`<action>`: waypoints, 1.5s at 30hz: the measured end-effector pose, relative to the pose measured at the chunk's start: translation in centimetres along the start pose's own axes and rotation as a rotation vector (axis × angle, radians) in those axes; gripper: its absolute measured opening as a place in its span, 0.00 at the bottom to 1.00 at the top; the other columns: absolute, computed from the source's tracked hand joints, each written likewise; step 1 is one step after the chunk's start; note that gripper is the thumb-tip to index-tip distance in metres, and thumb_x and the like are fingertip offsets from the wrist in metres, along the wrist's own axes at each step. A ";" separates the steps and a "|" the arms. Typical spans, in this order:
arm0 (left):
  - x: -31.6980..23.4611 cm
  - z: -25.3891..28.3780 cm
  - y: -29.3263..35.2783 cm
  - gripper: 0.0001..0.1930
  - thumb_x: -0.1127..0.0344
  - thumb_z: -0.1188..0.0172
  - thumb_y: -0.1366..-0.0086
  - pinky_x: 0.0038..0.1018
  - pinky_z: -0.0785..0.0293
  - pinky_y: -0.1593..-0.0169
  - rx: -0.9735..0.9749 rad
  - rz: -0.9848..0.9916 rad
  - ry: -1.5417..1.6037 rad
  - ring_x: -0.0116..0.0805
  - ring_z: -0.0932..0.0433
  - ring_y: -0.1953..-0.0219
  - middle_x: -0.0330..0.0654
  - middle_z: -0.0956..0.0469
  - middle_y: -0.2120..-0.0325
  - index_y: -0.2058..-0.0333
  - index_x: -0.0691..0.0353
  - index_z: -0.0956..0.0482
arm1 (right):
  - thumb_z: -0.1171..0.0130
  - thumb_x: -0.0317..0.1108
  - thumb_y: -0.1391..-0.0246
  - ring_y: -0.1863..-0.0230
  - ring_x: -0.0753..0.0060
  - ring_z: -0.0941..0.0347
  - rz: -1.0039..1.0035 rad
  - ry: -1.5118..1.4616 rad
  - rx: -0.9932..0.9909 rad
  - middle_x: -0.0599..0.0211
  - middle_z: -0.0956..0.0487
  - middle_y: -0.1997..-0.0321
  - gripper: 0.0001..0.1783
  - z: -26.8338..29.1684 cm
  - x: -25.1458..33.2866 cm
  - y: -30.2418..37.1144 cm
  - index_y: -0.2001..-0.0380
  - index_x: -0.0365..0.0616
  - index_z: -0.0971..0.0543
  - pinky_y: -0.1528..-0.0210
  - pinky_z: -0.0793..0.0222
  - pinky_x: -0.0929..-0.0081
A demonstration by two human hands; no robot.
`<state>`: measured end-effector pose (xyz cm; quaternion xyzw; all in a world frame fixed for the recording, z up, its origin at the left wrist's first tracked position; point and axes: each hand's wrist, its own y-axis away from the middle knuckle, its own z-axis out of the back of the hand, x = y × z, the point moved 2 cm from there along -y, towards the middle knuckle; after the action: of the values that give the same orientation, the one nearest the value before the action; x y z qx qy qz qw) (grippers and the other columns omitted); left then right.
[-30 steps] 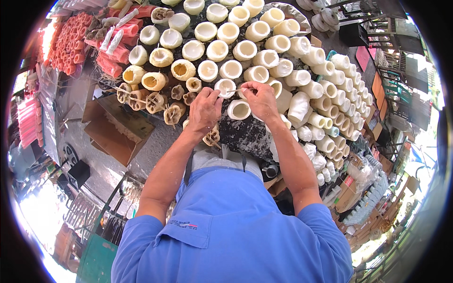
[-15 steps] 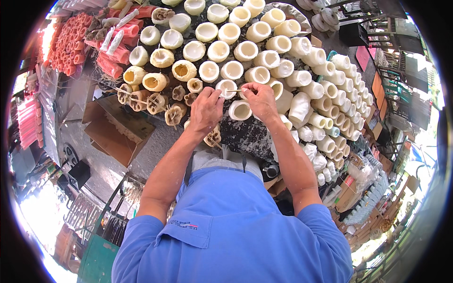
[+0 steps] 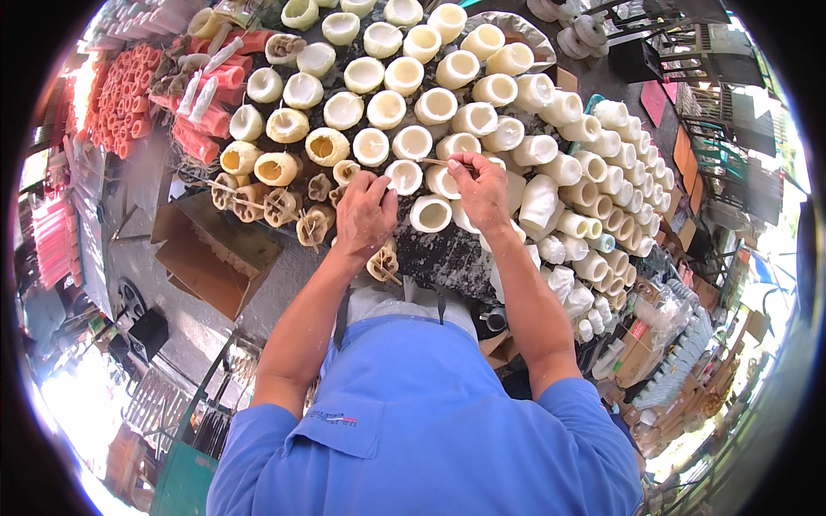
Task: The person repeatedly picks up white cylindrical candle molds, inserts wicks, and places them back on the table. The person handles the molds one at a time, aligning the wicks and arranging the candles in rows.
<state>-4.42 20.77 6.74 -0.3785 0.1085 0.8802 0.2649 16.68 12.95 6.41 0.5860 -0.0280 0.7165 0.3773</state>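
**Stick moves over the cream cup**

My left hand [image 3: 366, 215] has slid up beside the cream cup [image 3: 404, 176], fingers curled on its rim. My right hand [image 3: 480, 191] has stayed at the same spot, its grip pinched narrow on a thin stick [image 3: 434, 162] lying across that cup. The dark desk [image 3: 447, 258] holds rows of similar cups, so the work stays on this one.

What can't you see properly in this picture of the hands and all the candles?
Head view only:
- What the right hand pinches: a thin stick shows, its tip too small.
- Candle under the left hand: partly covered by fingers.
- Table: near edge hidden by the blue shirt.
- Orange candles: blurred at the rim.
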 end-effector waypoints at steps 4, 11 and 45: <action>0.4 1.0 0.5 0.11 0.69 0.32 0.36 0.44 0.20 0.56 0.002 -0.007 0.014 0.53 0.18 0.61 0.50 0.20 0.63 0.56 0.65 0.15 | 0.34 0.28 0.34 0.70 0.86 0.25 -0.034 -0.076 -0.037 0.74 0.16 0.69 0.10 0.4 0.5 -1.1 0.53 0.37 0.13 0.64 0.26 0.80; 0.5 0.8 -0.7 0.10 0.70 0.33 0.36 0.43 0.20 0.56 -0.024 -0.054 -0.017 0.51 0.18 0.60 0.48 0.20 0.63 0.57 0.65 0.15 | 0.34 0.28 0.36 0.71 0.81 0.23 0.159 0.145 -0.044 0.67 0.14 0.69 0.09 0.0 1.4 -0.7 0.56 0.37 0.12 0.64 0.24 0.76; -0.4 -1.6 -10.1 0.03 0.72 0.38 0.36 0.42 0.21 0.53 0.309 -0.346 -0.366 0.47 0.21 0.57 0.47 0.23 0.65 0.68 0.65 0.18 | 0.32 0.26 0.38 0.66 0.80 0.21 0.236 0.027 -0.167 0.64 0.12 0.63 0.09 -1.8 -0.2 0.8 0.55 0.35 0.12 0.61 0.24 0.77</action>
<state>2.33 28.45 6.06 -0.1815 0.1256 0.8487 0.4807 14.74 13.16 6.02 0.5356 -0.1511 0.7589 0.3382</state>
